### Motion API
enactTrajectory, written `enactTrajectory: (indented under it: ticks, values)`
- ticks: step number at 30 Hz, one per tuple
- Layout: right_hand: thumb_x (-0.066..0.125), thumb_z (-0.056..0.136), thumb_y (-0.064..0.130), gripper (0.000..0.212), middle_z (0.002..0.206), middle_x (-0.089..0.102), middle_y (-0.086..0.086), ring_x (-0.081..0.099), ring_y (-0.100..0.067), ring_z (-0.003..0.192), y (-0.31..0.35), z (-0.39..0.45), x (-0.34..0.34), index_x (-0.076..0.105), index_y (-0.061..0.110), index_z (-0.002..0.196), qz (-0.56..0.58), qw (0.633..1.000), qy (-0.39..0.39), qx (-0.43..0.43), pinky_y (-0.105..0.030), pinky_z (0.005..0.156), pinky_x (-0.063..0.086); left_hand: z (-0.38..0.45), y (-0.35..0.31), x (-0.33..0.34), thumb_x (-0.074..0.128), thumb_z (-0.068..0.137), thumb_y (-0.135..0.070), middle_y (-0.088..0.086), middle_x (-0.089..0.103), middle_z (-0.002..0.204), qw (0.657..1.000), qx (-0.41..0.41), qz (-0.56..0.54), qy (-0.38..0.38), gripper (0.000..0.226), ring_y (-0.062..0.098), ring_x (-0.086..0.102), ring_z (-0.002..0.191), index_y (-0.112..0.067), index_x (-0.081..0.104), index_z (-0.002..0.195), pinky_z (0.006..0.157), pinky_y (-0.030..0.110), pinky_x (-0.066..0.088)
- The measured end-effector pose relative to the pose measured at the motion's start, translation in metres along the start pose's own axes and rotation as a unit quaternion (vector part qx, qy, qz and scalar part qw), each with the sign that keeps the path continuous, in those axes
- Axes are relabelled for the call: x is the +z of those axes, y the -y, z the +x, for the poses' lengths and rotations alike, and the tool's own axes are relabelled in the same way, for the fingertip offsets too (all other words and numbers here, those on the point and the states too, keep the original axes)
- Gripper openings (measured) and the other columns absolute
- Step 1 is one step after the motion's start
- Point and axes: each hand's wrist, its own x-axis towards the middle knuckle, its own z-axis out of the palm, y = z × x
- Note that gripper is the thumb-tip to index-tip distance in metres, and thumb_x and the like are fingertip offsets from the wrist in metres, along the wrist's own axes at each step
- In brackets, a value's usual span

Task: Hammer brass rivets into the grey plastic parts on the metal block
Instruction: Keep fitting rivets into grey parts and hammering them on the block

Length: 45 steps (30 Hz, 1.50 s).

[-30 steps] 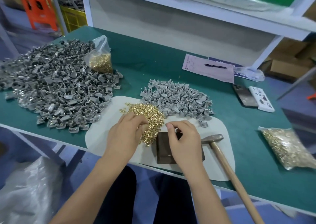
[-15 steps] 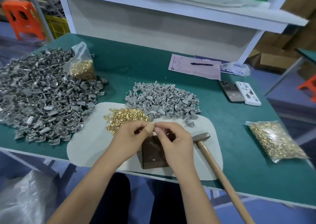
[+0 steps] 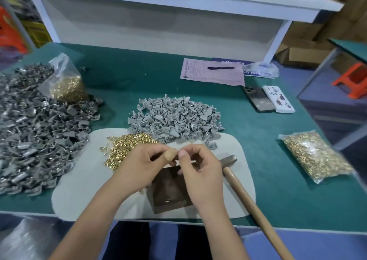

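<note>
Head view: only cam, looks down on green bench.
L hand: fingers curled, thumb and forefinger tips pinched together, above far edge of metal block; thumb tip has tan tape. Anything between the tips too small to tell.
R hand: fingers curled, thumb and forefinger pinching right by L thumb tip; what it holds, can't tell. Hand covers right part of block.
Metal block: dark, near centre of pale mat, under both hands, small pale spot near its near edge.
Loose rivets: brass pile on mat, left of and just beyond L hand, touching the grey pile's near-left edge.
Grey parts, centre: light grey plastic pile, far of the hands, overlapping far edge of mat.
Grey parts, left: bigger, darker pile, far left of bench, some shiny.
Hammer: lies on mat right of block, head just beside R hand, wood handle running near-right past bench edge.
Rivet bag, left: clear bag on far side of the left pile.
Rivet bag, right: clear bag flat on bench, well right of mat.
Far right: pink sheet w/ pen on it; two phones side by side nearer.
</note>
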Motion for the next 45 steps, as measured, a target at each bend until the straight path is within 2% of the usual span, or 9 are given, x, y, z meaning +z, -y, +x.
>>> enactTrajectory:
  ticks: [2, 6, 15, 20, 26, 30, 37, 42, 45]
  values:
    - [0.068, 0.095, 0.015, 0.015, 0.075, 0.068, 0.009, 0.064, -0.014, 0.062, 0.0, 0.001, 0.001, 0.064, 0.023, 0.083, 0.034, 0.999, -0.029, 0.017, -0.021, 0.061, 0.051, 0.011, 0.003, 0.003, 0.061, 0.094, -0.047, -0.019, 0.072, 0.082, 0.999, 0.002, 0.026, -0.034, 0.023, -0.003, 0.066, 0.079, -0.033, 0.073, 0.081, 0.068, 0.019, 0.046]
    - [0.066, 0.098, 0.016, 0.015, 0.072, 0.062, 0.005, 0.061, -0.013, 0.054, 0.0, 0.003, -0.001, 0.063, 0.02, 0.084, 0.059, 0.997, -0.04, 0.031, -0.017, 0.059, 0.046, 0.041, 0.012, 0.008, 0.066, 0.092, -0.041, -0.024, 0.066, 0.098, 0.967, -0.019, 0.222, -0.123, 0.013, -0.002, 0.062, 0.091, -0.039, 0.067, 0.105, 0.078, 0.029, 0.053]
    - [0.066, 0.097, 0.02, 0.016, 0.073, 0.061, 0.004, 0.061, -0.012, 0.056, 0.0, 0.002, -0.001, 0.062, 0.026, 0.082, 0.077, 0.996, -0.033, 0.03, -0.017, 0.06, 0.046, 0.085, 0.011, 0.017, 0.073, 0.087, -0.039, -0.014, 0.064, 0.1, 0.919, 0.014, 0.385, -0.085, 0.018, 0.013, 0.058, 0.1, -0.037, 0.067, 0.104, 0.067, 0.029, 0.042]
    - [0.066, 0.097, 0.019, 0.012, 0.075, 0.062, -0.002, 0.06, -0.013, 0.056, -0.001, 0.003, -0.002, 0.063, 0.019, 0.085, 0.076, 0.996, -0.039, 0.029, -0.018, 0.061, 0.047, 0.073, 0.006, 0.012, 0.07, 0.089, -0.038, -0.018, 0.063, 0.098, 0.938, -0.001, 0.332, -0.103, 0.014, 0.005, 0.059, 0.092, -0.039, 0.064, 0.102, 0.067, 0.027, 0.048]
    - [0.069, 0.095, 0.018, 0.01, 0.078, 0.064, 0.002, 0.058, -0.018, 0.066, 0.002, 0.001, -0.003, 0.068, 0.023, 0.087, 0.081, 0.996, -0.025, 0.011, -0.016, 0.056, 0.048, 0.023, -0.006, 0.006, 0.073, 0.086, -0.032, -0.017, 0.065, 0.087, 0.989, -0.014, 0.052, -0.136, 0.013, -0.003, 0.06, 0.085, -0.037, 0.063, 0.094, 0.067, 0.005, 0.043]
    - [0.069, 0.095, 0.016, 0.007, 0.078, 0.063, -0.009, 0.055, -0.018, 0.055, 0.004, 0.0, -0.005, 0.07, 0.02, 0.09, 0.084, 0.996, -0.002, 0.018, -0.021, 0.053, 0.048, -0.013, -0.009, 0.002, 0.069, 0.091, -0.034, -0.021, 0.07, 0.101, 0.993, 0.015, 0.016, -0.112, 0.026, 0.0, 0.064, 0.099, -0.041, 0.07, 0.117, 0.086, 0.017, 0.05]
    - [0.067, 0.095, 0.005, 0.016, 0.079, 0.07, -0.007, 0.062, -0.014, 0.067, 0.011, -0.004, -0.012, 0.075, 0.016, 0.087, 0.127, 0.989, 0.012, 0.076, -0.025, 0.053, 0.053, -0.048, -0.013, 0.015, 0.078, 0.086, -0.025, -0.021, 0.072, 0.106, 0.983, -0.012, -0.12, -0.139, 0.018, 0.0, 0.069, 0.099, -0.03, 0.072, 0.102, 0.088, 0.019, 0.052]
    - [0.075, 0.09, 0.011, 0.016, 0.083, 0.075, 0.009, 0.069, -0.005, 0.078, 0.012, -0.023, -0.038, 0.078, 0.026, 0.086, -0.062, 0.997, -0.01, -0.035, -0.021, 0.07, 0.054, -0.063, -0.014, 0.025, 0.076, 0.089, -0.025, -0.025, 0.071, 0.099, 0.989, -0.001, -0.069, -0.131, 0.015, -0.007, 0.067, 0.097, -0.036, 0.068, 0.096, 0.086, 0.021, 0.051]
    - [0.078, 0.087, 0.015, 0.016, 0.087, 0.071, 0.014, 0.065, -0.011, 0.093, 0.01, -0.035, -0.049, 0.078, 0.031, 0.087, -0.189, 0.976, 0.004, -0.109, -0.021, 0.082, 0.047, -0.071, -0.009, 0.034, 0.078, 0.086, -0.022, -0.015, 0.071, 0.09, 0.984, 0.067, 0.081, -0.141, 0.009, 0.002, 0.061, 0.095, -0.029, 0.075, 0.091, 0.086, 0.016, 0.044]
